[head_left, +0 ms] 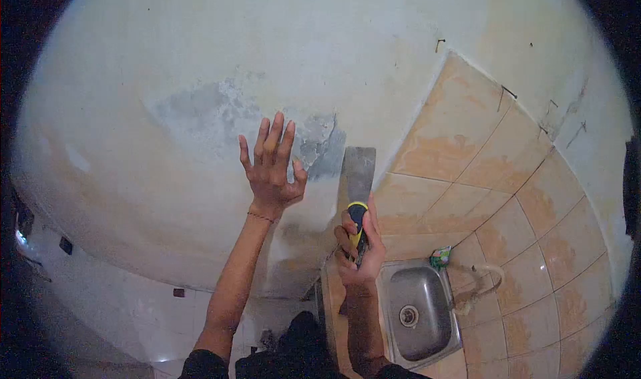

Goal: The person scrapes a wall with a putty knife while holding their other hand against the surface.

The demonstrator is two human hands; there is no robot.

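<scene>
My left hand (pixel 270 169) is open with its fingers spread, over the grey bare patch (pixel 200 109) where the wall's paint has come off. A thin bracelet circles that wrist. In my right hand (pixel 360 245) is a putty knife (pixel 360 172), its black and yellow handle wrapped by my fingers and its wide metal blade pointing up. The blade overlaps the pale wall (pixel 320 45) just right of the patch, near the edge of the tiles. A darker grey, rough-edged area (pixel 327 149) lies between my left hand and the blade.
Orange and cream tiles (pixel 434 139) cover the wall at right. Below them a steel sink (pixel 420 312) sits in the counter, with a green packet (pixel 440 256) at its back corner and a curved faucet (pixel 497 279) beside it. A nail (pixel 439 44) sticks out above the tiles.
</scene>
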